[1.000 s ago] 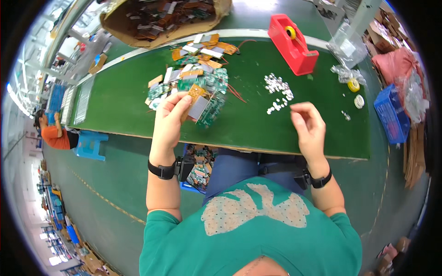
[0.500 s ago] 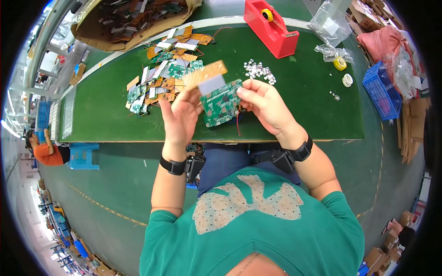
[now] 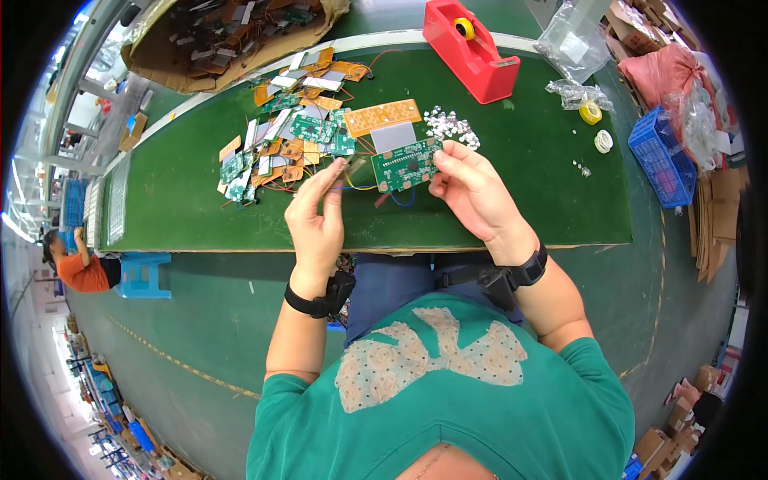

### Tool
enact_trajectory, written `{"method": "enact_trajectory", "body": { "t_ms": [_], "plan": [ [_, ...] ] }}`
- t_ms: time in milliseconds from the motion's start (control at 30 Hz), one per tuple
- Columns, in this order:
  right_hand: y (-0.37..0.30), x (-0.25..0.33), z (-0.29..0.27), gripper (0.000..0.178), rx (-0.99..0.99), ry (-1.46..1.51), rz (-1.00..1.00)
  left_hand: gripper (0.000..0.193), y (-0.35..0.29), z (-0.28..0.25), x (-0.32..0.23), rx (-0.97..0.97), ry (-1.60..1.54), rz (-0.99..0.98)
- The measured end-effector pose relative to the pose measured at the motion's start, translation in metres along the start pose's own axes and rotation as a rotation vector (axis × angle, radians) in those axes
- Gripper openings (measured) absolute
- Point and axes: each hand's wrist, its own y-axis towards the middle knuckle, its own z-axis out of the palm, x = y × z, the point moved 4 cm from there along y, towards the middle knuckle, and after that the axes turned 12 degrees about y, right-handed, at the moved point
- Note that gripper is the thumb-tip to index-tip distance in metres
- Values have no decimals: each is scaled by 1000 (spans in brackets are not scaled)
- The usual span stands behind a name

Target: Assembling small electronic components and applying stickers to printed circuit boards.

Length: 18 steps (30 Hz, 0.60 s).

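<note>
Two hands hold a green circuit board above the worktop.

The right hand (image 3: 472, 192) has its fingers clamped on the green circuit board (image 3: 406, 164); the left hand (image 3: 318, 214) pinches a thin clear strip (image 3: 342, 170) just left of it. Beyond the fingers lie a heap of boards (image 3: 288, 136) and a red tape dispenser (image 3: 470, 50) on the green worktop (image 3: 176, 216).

Green circuit board (image 3: 406, 164), rectangular, held above the tabletop (image 3: 184, 216) between both hands, its long axis tilted slightly up toward the right. Its face carries rows of small pale contacts. The right hand (image 3: 478, 192) grips its right end. Thin blue and red wires (image 3: 376, 192) trail from its lower left edge toward the left hand (image 3: 318, 218).
</note>
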Motion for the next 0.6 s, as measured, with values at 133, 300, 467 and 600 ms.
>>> {"method": "enact_trajectory", "body": {
  "t_ms": [133, 300, 467, 600],
  "plan": [
    [-5, 0, -4, 10, -15, 46, -45, 25, -4, -3, 6, -56, -27, -70],
    [-7, 0, 0, 8, 20, 213, -9, 25, -8, -2, -1, -86, -111, -141],
    [-2, -18, 4, 8, -48, 254, 89, 25, -7, 3, -26, -20, -166, -139],
    [1, -15, 4, 13, 15, 294, 65, 22, 0, -4, -33, -13, -150, -137]
  ]
}}
